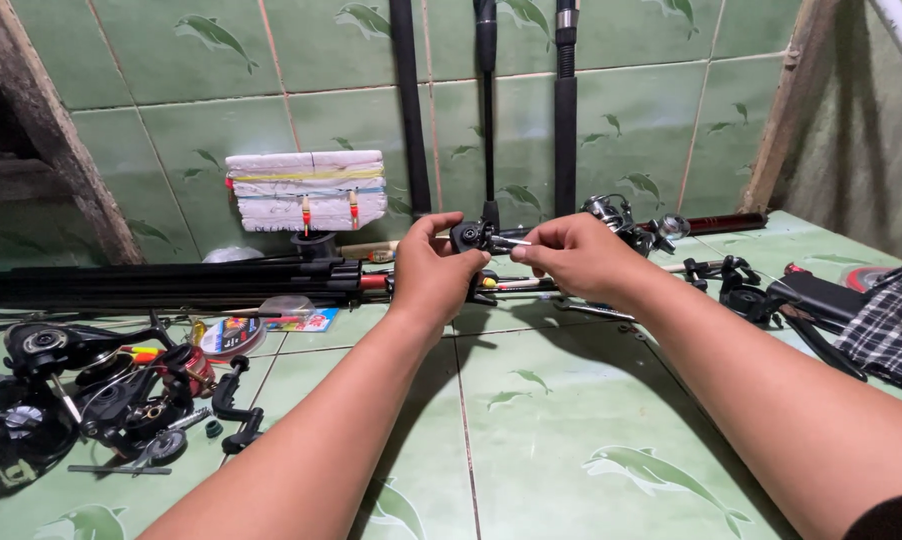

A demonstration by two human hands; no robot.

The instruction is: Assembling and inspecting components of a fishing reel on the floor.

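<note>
Both my hands are raised over the green tiled floor, holding a small black fishing-reel part (471, 236). My left hand (429, 272) grips its black body from the left, thumb on top. My right hand (571, 255) pinches a thin silver shaft (509, 241) that sticks out of the part on its right side. The hands almost touch. Directly behind them a black fishing rod (487, 110) stands upright against the wall.
A bundle of black rods (171, 283) lies flat at left. Dismantled black reels and parts (101, 390) sit at lower left beside a line spool (229, 335). A white foam block with floats (306, 190) leans on the wall. More reels (631, 222) and a plaid cloth (891, 325) lie right.
</note>
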